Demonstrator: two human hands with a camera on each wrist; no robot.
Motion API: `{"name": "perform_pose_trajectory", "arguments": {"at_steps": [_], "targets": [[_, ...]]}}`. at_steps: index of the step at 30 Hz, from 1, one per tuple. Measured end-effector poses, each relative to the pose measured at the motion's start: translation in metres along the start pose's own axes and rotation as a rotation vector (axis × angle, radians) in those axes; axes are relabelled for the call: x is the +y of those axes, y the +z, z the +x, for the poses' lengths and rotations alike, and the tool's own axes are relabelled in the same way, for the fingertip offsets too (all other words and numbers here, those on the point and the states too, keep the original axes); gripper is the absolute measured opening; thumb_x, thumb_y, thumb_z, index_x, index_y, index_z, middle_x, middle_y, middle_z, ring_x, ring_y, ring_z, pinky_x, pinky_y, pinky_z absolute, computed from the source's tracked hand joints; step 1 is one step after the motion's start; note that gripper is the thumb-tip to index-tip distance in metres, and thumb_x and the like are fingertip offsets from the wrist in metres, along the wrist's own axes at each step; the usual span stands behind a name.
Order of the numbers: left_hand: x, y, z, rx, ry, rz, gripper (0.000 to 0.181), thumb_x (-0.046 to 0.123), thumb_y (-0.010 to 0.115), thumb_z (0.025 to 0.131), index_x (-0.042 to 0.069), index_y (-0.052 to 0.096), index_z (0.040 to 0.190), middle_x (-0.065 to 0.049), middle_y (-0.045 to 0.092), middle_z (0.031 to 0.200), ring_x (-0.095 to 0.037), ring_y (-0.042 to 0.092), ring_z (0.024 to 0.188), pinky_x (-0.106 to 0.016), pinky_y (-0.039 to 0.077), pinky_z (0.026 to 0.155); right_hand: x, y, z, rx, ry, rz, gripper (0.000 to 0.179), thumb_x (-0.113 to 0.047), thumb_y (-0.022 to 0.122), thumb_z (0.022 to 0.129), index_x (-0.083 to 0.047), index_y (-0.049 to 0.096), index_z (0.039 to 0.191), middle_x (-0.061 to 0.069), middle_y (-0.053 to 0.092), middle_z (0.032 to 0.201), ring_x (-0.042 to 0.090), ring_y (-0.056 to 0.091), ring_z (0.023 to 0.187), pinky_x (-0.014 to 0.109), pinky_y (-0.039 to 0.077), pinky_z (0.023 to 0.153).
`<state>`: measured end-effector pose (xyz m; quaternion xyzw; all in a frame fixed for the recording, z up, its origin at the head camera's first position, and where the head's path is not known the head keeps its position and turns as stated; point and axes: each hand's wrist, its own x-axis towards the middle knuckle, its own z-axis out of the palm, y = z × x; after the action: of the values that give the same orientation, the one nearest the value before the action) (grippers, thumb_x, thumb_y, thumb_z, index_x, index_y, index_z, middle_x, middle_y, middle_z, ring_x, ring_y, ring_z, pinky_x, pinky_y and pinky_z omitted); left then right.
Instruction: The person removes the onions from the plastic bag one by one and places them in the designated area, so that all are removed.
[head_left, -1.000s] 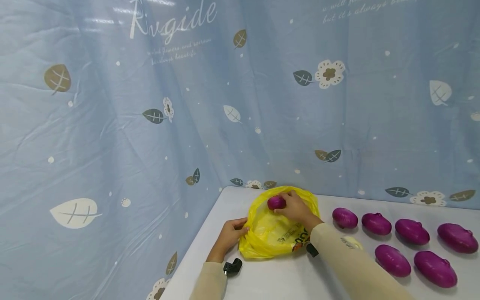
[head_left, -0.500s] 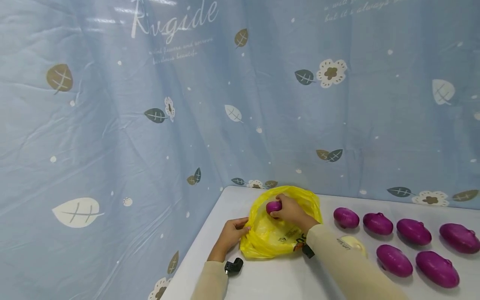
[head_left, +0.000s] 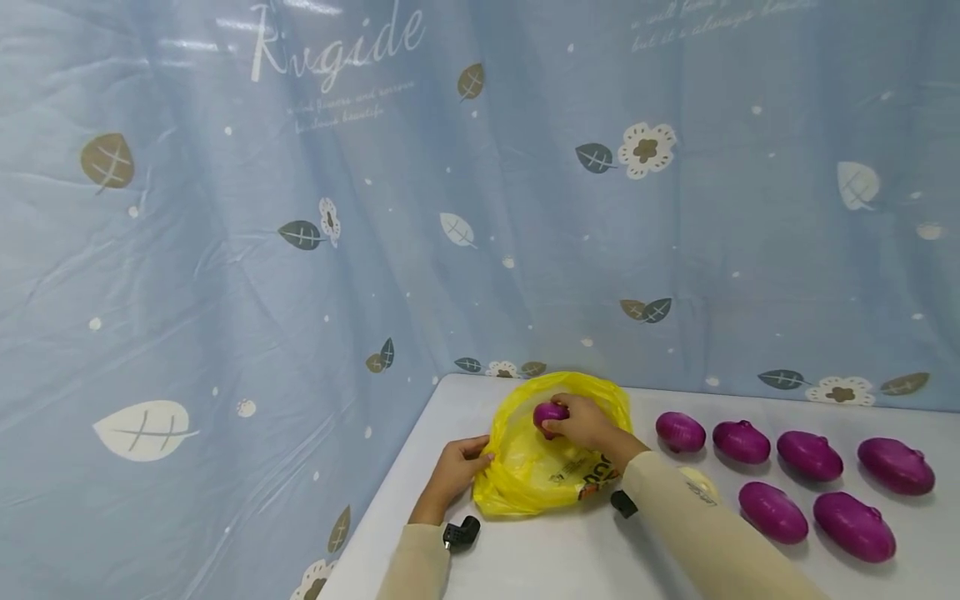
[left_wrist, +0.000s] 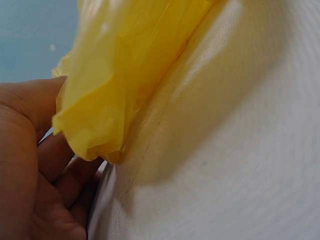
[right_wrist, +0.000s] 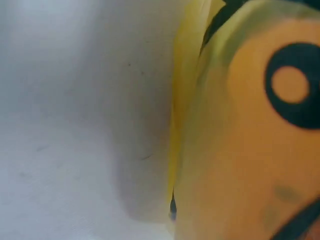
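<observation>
A yellow plastic bag [head_left: 517, 492] lies with its mouth spread wide on the white table. My left hand [head_left: 455, 472] pinches its left rim; in the left wrist view the thumb and fingers [left_wrist: 72, 177] sit around the crumpled bag edge [left_wrist: 100, 115]. My right hand [head_left: 585, 422] grips a purple-red onion [head_left: 550, 418] inside the bag's mouth, over the upper part of the opening. Printed bag plastic [right_wrist: 240, 165] fills the right side of the right wrist view, and that hand and the onion are hidden there.
Several more purple-red onions [head_left: 810, 456] stand in two rows at the right of the table [head_left: 540, 558]. A pale yellow round object [head_left: 699, 479] is partly covered by the right sleeve [head_left: 705, 525]. A blue patterned curtain [head_left: 525, 208] hangs behind and to the left.
The right hand has lowered the onion slightly into the bag's mouth and tilted it. The left hand keeps its hold on the rim. The head view has shifted a little.
</observation>
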<state>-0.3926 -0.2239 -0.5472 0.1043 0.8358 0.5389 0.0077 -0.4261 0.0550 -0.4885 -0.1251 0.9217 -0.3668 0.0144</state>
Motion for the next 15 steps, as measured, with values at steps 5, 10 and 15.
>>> {"name": "perform_pose_trajectory", "arguments": {"at_steps": [5, 10, 15], "targets": [[-0.001, 0.0, 0.0, 0.002, -0.016, -0.001, 0.038, 0.021, 0.072, 0.089, 0.011, 0.067, 0.126, -0.003, 0.068, 0.116, -0.02, 0.061, 0.108, -0.034, 0.052, 0.091, 0.001, -0.005, -0.009, 0.001, 0.013, -0.016, 0.06, -0.039, 0.073, 0.087, -0.011, 0.055, 0.136, 0.008, 0.062, 0.121, 0.026, 0.059, 0.107, 0.044, 0.051, 0.092], [0.002, 0.0, -0.001, 0.0, -0.013, -0.001, 0.039, 0.021, 0.072, 0.09, 0.009, 0.066, 0.127, -0.005, 0.068, 0.117, -0.021, 0.061, 0.107, -0.035, 0.052, 0.091, -0.002, -0.013, -0.02, 0.002, 0.01, -0.007, 0.061, -0.039, 0.073, 0.087, -0.009, 0.055, 0.136, 0.01, 0.062, 0.123, 0.028, 0.059, 0.108, 0.045, 0.051, 0.092], [0.005, 0.0, -0.001, 0.004, -0.018, 0.004, 0.039, 0.02, 0.072, 0.09, 0.008, 0.066, 0.126, -0.005, 0.068, 0.117, -0.021, 0.061, 0.108, -0.036, 0.051, 0.093, -0.004, -0.025, -0.03, -0.004, 0.012, 0.0, 0.062, -0.04, 0.073, 0.086, -0.009, 0.055, 0.136, 0.01, 0.062, 0.122, 0.027, 0.059, 0.107, 0.046, 0.051, 0.092]]}}
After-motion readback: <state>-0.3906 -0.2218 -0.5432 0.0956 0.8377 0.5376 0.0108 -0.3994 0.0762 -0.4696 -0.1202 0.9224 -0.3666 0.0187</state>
